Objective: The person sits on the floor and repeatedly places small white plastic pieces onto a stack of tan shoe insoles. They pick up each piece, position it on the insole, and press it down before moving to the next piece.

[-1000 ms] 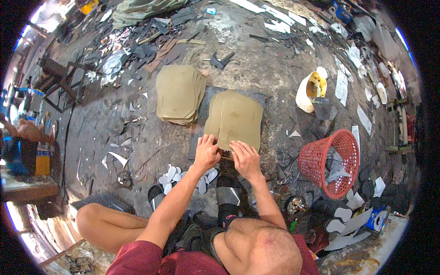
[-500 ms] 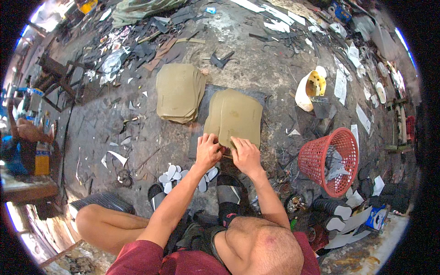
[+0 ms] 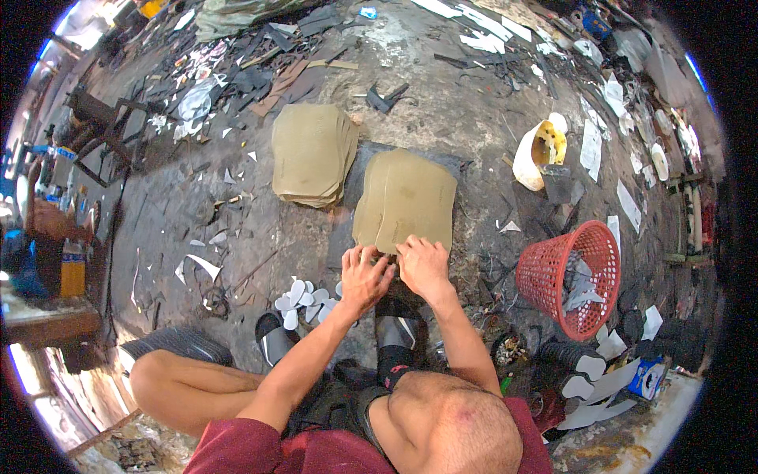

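Two tan sheets (image 3: 417,189) with curved outlines lie overlapping on a dark flat board (image 3: 452,167) on the floor before me. My right hand (image 3: 425,267) pinches the near edge of the upper sheet, its thumb hidden. Just beside it on the left, my left hand (image 3: 366,276) rests at the near corner of the lower sheet, palm down, fingers slightly apart and holding nothing I can see. A thicker stack of similar tan sheets (image 3: 309,154) stands to the far left of them.
A red plastic basket (image 3: 541,275) with grey scraps leans at the right. Beyond it lies a cut-open yellowish container (image 3: 527,158). White sole-shaped pieces (image 3: 298,296) are heaped near my left foot. Scraps litter the floor, and a dark metal frame (image 3: 110,138) stands at far left.
My left hand has come off its closed grip at the sheets' near edge, dropped slightly and loosened its fingers. The upper sheet has shifted slightly, while my right hand stays at its edge.
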